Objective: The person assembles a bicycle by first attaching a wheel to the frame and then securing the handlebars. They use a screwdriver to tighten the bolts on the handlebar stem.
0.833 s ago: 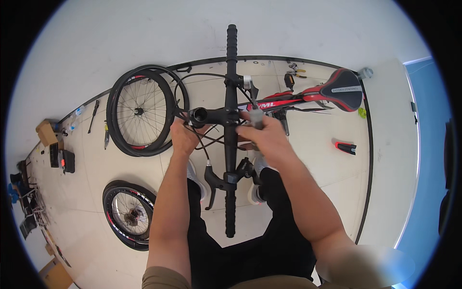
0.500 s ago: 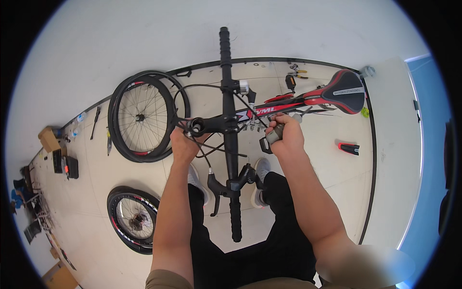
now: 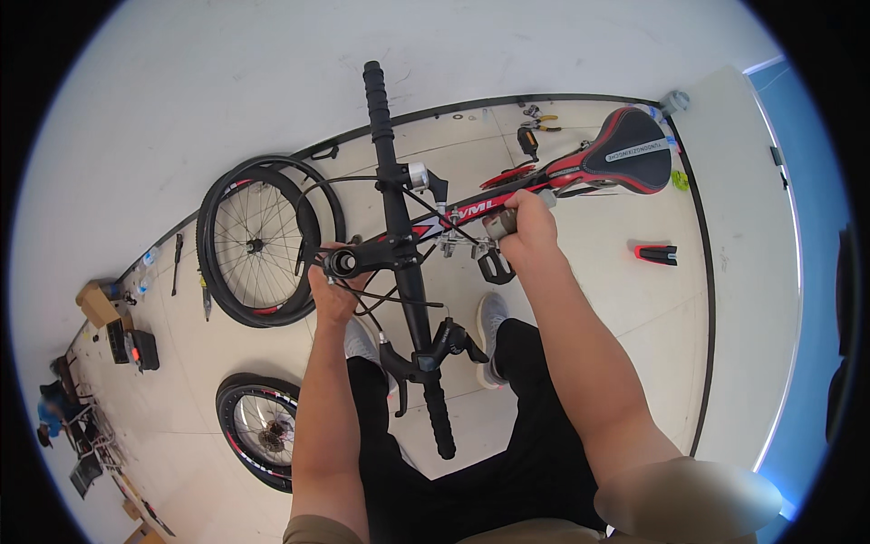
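Note:
A red and black bicycle frame (image 3: 478,209) lies across in front of me, its saddle (image 3: 634,152) to the right. The black handlebar (image 3: 410,295) crosses it, with a brake lever (image 3: 399,370) at the near end. My left hand (image 3: 333,292) is closed around the front of the bicycle, just under the ring-shaped end of the stem (image 3: 344,264); the part inside the grip is mostly hidden. Beside the frame, my right hand (image 3: 529,228) is closed around a grey-brown cylindrical object (image 3: 500,223), partly covered by the fingers. A pedal (image 3: 496,267) shows below it.
Two wheels (image 3: 256,315) lean together at left, and another wheel (image 3: 237,408) lies nearer. Pliers (image 3: 544,121) lie by the wall; a red and black piece (image 3: 655,254) lies at right. A toolbox (image 3: 142,350) and carton (image 3: 98,304) stand far left.
The handlebar's far end has swung left, and the bicycle appears more tilted. My right hand with the cylindrical object sits slightly higher and further left. The whole view has turned somewhat.

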### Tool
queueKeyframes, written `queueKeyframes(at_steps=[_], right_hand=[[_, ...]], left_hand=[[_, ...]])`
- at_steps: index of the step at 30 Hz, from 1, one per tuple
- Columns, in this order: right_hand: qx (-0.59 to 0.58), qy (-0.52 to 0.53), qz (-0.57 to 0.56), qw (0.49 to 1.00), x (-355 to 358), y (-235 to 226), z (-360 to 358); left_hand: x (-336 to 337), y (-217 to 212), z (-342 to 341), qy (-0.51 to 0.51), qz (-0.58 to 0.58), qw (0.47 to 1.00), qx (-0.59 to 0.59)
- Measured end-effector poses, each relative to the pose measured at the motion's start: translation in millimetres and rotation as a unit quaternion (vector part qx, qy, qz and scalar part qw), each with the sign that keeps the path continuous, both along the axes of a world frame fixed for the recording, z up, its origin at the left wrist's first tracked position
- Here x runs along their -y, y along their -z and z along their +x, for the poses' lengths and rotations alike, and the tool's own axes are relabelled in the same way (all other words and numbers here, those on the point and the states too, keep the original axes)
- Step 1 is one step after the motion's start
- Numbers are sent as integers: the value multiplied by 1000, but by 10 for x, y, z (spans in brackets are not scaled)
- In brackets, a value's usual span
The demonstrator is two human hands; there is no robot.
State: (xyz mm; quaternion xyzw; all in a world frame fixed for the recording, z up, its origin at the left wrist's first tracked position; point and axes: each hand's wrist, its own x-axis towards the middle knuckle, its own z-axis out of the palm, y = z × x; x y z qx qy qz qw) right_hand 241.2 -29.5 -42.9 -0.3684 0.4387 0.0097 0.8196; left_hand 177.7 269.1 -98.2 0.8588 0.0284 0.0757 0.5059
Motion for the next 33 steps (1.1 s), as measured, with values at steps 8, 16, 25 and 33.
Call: queueKeyframes(at_steps=[8, 16, 25, 33], right_hand=[[41, -65, 138, 987, -85, 0, -16], [85, -91, 163, 979, -62, 249, 99], [69, -149, 163, 973, -186, 44, 24], [46, -153, 102, 982, -219, 59, 70]], left_hand=[[155, -326, -22, 20, -9, 997, -70], [496, -606, -58, -99, -227, 955, -161], [435, -437, -108, -76, -236, 956, -154], [279, -664, -325, -81, -281, 942, -164]])
